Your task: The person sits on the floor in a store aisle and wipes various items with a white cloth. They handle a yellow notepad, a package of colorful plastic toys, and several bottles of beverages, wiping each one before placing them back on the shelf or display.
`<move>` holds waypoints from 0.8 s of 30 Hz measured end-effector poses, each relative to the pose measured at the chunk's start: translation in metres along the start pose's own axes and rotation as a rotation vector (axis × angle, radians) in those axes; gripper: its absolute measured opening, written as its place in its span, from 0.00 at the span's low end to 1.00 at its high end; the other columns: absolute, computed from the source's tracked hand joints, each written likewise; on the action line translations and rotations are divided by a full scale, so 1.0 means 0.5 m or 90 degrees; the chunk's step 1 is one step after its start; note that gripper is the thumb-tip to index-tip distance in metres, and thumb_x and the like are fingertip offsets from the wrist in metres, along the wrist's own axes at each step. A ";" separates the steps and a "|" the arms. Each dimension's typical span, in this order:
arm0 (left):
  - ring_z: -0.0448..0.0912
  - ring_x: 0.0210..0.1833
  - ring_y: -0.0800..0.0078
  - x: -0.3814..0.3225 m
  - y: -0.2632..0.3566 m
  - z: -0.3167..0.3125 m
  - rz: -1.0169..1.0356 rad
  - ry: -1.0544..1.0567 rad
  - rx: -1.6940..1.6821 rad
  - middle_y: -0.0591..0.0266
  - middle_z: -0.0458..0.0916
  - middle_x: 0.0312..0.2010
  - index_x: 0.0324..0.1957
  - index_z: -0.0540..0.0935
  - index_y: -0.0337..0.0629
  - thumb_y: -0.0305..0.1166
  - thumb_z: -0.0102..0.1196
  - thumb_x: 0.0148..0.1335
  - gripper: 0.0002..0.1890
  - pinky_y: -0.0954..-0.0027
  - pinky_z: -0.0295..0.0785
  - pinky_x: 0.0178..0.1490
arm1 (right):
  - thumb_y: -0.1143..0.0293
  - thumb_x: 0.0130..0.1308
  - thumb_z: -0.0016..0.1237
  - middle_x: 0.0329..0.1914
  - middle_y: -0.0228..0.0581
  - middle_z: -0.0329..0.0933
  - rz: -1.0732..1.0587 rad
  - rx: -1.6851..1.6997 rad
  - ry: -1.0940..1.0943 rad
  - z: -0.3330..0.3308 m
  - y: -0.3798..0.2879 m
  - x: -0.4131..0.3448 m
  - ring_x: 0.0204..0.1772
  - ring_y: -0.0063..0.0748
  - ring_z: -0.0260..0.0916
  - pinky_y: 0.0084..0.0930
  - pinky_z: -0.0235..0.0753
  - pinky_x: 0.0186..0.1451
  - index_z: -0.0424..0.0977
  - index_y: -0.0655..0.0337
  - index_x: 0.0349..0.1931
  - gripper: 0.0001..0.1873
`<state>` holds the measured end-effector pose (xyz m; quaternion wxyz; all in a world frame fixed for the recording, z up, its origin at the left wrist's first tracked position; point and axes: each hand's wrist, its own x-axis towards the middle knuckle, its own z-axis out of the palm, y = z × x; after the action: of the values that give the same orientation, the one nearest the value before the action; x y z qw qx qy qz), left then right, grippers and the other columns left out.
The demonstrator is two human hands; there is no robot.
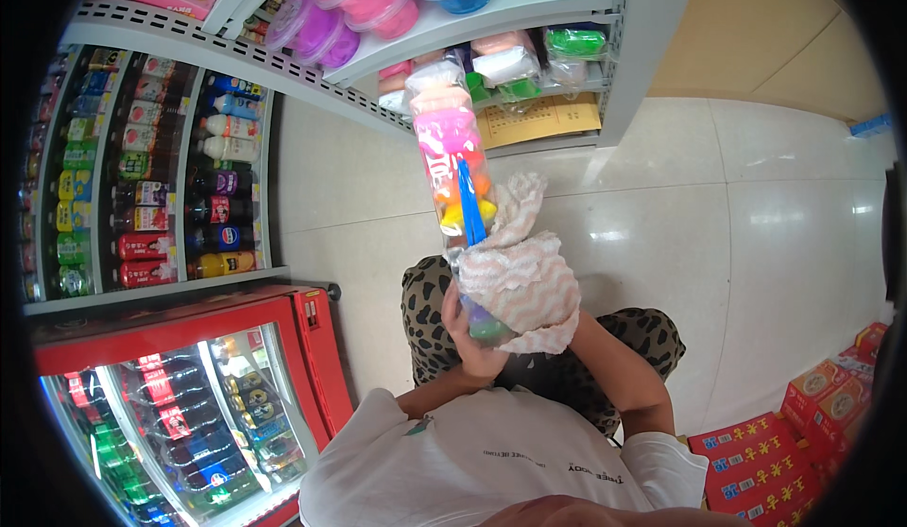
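Observation:
A long clear plastic pack of colourful modelling clay (452, 144), with a blue strip on it, points up and away from my lap towards the shelf. My left hand (471, 335) grips its near end, around the purple and green pieces. A pink-and-white wavy-striped cloth (528, 286) lies over the pack's near part, one end folding up along its side. My right hand (567, 314) is mostly hidden under this cloth, pressing it against the pack; its fingers do not show.
A white metal shelf (489, 13) ahead holds tubs of slime (379, 2) and bagged clay (506, 62), with a brown envelope (542, 119) at the bottom. Bottled drinks (227, 183) and a red drinks fridge (312, 357) stand at left. Red boxes (758, 470) are stacked at lower right.

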<state>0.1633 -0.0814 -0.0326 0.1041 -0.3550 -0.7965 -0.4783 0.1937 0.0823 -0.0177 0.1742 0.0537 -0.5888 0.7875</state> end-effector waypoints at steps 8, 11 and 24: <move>0.69 0.58 0.39 -0.038 -0.058 -0.122 0.261 -0.154 0.055 0.43 0.68 0.57 0.54 0.69 0.37 0.30 0.69 0.42 0.34 0.49 0.67 0.59 | 0.57 0.56 0.54 0.53 0.44 0.74 0.091 -0.024 0.109 -0.014 -0.011 0.010 0.58 0.44 0.69 0.36 0.63 0.63 0.76 0.61 0.46 0.22; 0.70 0.58 0.40 -0.022 -0.077 -0.158 0.302 -0.272 0.022 0.44 0.70 0.55 0.54 0.69 0.36 0.27 0.68 0.43 0.33 0.49 0.69 0.58 | 0.57 0.56 0.53 0.53 0.43 0.74 0.100 -0.043 0.289 -0.084 -0.046 0.017 0.58 0.44 0.69 0.35 0.63 0.63 0.76 0.61 0.46 0.21; 0.60 0.69 0.49 0.126 -0.013 -0.138 0.111 -0.439 -0.299 0.40 0.59 0.66 0.68 0.56 0.42 0.27 0.70 0.46 0.48 0.52 0.57 0.68 | 0.59 0.59 0.50 0.51 0.42 0.73 -0.003 -0.070 0.606 -0.205 -0.129 0.078 0.56 0.42 0.68 0.32 0.63 0.62 0.73 0.61 0.45 0.18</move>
<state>0.1014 -0.1118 0.0307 -0.2122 -0.5746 -0.6207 -0.4894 0.1915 0.2032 0.0214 0.4289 -0.3211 -0.4839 0.6920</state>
